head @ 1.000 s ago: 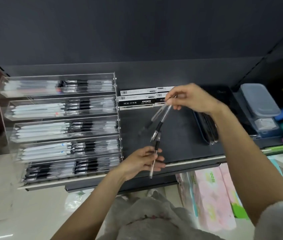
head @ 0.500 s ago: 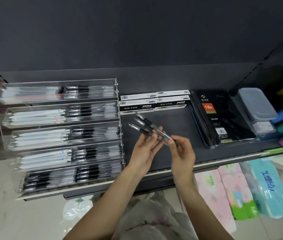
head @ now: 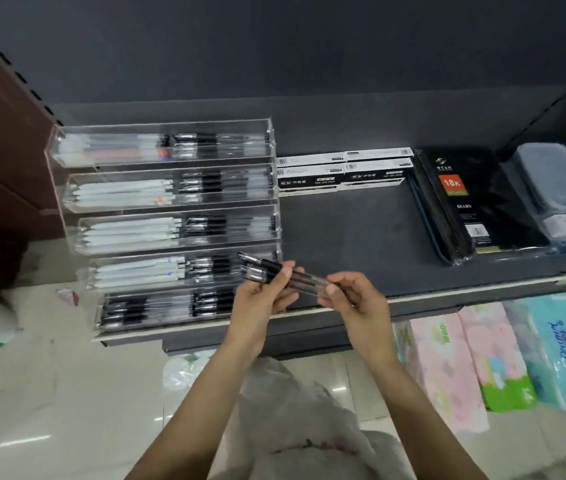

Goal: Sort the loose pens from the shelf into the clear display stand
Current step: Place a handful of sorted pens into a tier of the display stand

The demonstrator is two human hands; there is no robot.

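Observation:
A small bundle of clear pens with black grips point(head: 304, 277) lies nearly level between both hands, tips pointing left. My left hand point(head: 262, 294) grips the bundle near the black grip ends, and my right hand point(head: 354, 294) pinches the clear tail ends. The bundle hovers just right of the clear display stand point(head: 67, 216), level with its fourth tier. The stand has several stepped tiers holding white pens on the left and black-grip pens on the right. The dark shelf point(head: 347, 237) under the hands is bare.
White and black pen boxes point(head: 342, 169) sit at the back of the shelf beside the stand. A black diary pack point(head: 465, 202) and a grey lidded case point(head: 558, 181) lie to the right. Tissue packs point(head: 482, 355) sit below the shelf edge.
The hands brought the pens together into one bundle, then carried it left and down toward the stand's lower tiers. The camera view tilted lower.

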